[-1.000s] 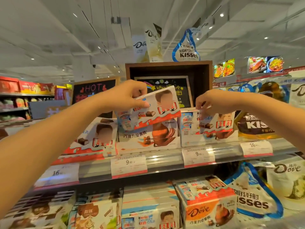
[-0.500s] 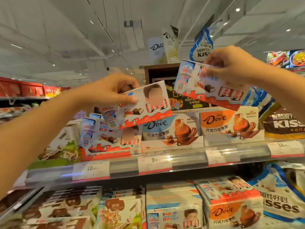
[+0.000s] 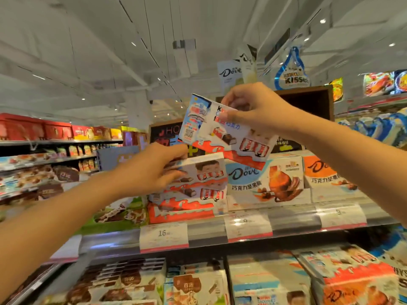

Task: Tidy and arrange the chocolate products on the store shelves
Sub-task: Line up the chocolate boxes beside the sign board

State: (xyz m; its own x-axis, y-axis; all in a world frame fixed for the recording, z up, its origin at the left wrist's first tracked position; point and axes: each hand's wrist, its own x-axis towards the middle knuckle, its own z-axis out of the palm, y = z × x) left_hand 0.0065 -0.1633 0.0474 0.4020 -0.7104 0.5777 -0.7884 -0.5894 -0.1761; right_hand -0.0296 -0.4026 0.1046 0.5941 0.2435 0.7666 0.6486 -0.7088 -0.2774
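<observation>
Right hand [image 3: 257, 111] pinches Kinder box [image 3: 222, 133] aloft, tilted. Left hand [image 3: 152, 170], fingers curled, grips top box of Kinder stack [image 3: 193, 190] beside Dove boxes [image 3: 266, 179].

Price tags [image 3: 163, 237] are sitting in the clear rail along the shelf edge, one showing 16. A dark chalkboard sign [image 3: 164, 133] is standing behind the display, partly hidden. A dark wooden box frame [image 3: 308, 102] is rising at the top of the display. Lit food pictures [image 3: 384, 83] are glowing at upper right. Small ceiling lights [image 3: 322, 20] are shining overhead. A far aisle shelf [image 3: 55, 142] is carrying red boxes [image 3: 22, 127] at left.
</observation>
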